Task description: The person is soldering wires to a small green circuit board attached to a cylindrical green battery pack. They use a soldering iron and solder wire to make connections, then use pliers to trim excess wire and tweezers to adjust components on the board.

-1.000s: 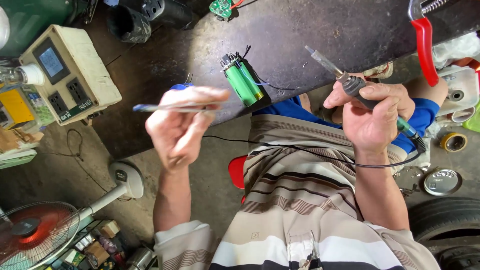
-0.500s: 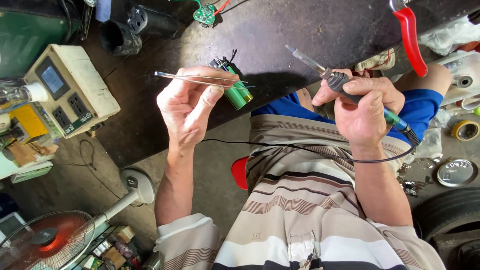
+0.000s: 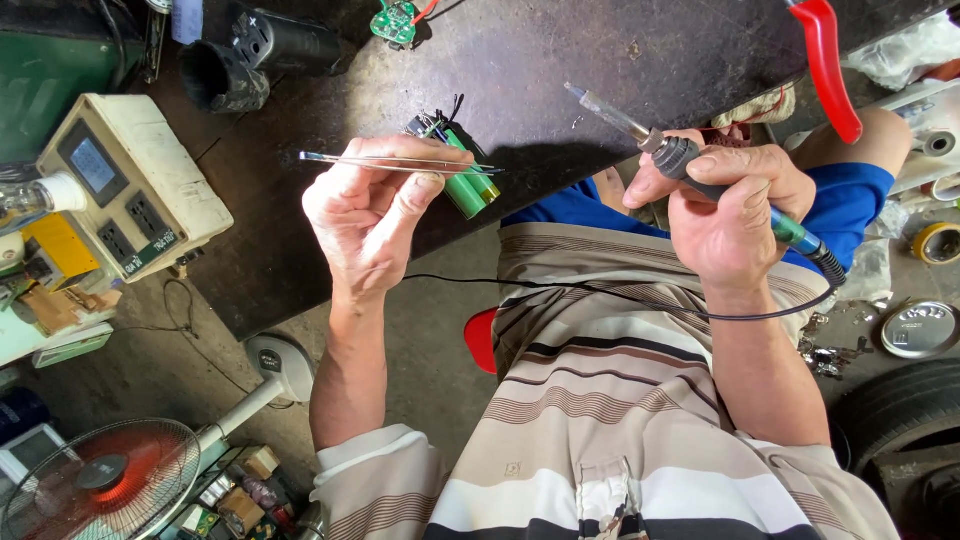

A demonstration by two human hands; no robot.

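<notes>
Both hands have risen slightly toward the bench (image 3: 560,60). Left hand (image 3: 375,215) pinches tweezers (image 3: 400,163) just before the green cells (image 3: 465,175); right hand (image 3: 725,205) grips a soldering iron (image 3: 680,155), tip apart from them.

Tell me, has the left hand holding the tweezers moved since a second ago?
Yes. The left hand with the tweezers has risen toward the green battery pack on the dark table.

Left hand (image 3: 375,215) pinching tweezers (image 3: 400,163), right hand (image 3: 735,205) gripping soldering iron (image 3: 690,160) (tip raised)
</notes>
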